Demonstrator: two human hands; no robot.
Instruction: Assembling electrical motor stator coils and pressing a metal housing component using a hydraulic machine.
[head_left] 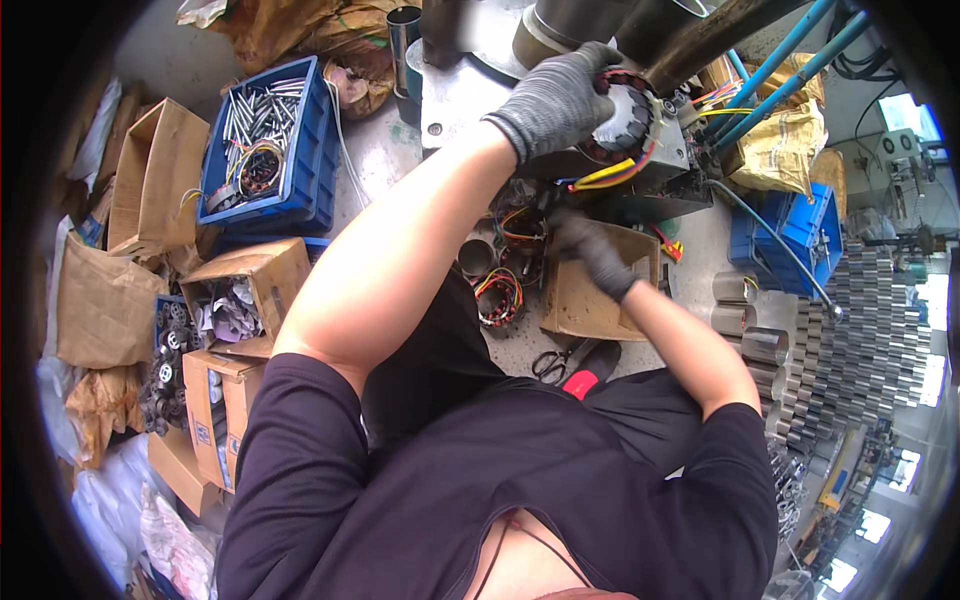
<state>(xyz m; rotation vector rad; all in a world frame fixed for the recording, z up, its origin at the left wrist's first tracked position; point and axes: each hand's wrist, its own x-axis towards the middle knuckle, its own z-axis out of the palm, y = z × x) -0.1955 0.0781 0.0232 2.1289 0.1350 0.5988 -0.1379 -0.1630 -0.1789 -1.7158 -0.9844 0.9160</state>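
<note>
My left hand [556,103], in a grey knit glove, grips the upper left rim of a motor stator [632,118] at the metal press block. The stator is a dark ring with copper windings, and red, yellow and blue leads hang from its lower edge. Lower down, my gloved right hand [596,256] is over an open cardboard box [592,313]; motion smears its fingers, so what they hold cannot be seen. On the floor left of that box lies another wound stator [498,298] with coloured wires, below a bare metal ring [475,257].
Scissors [550,366] lie by my shoe. At left, a blue crate [318,150] holds metal shafts, near cardboard boxes [250,285]. Blue pipes [790,75] rise at upper right. Stacked metal cylinders [850,320] and a blue bin [795,235] stand at right.
</note>
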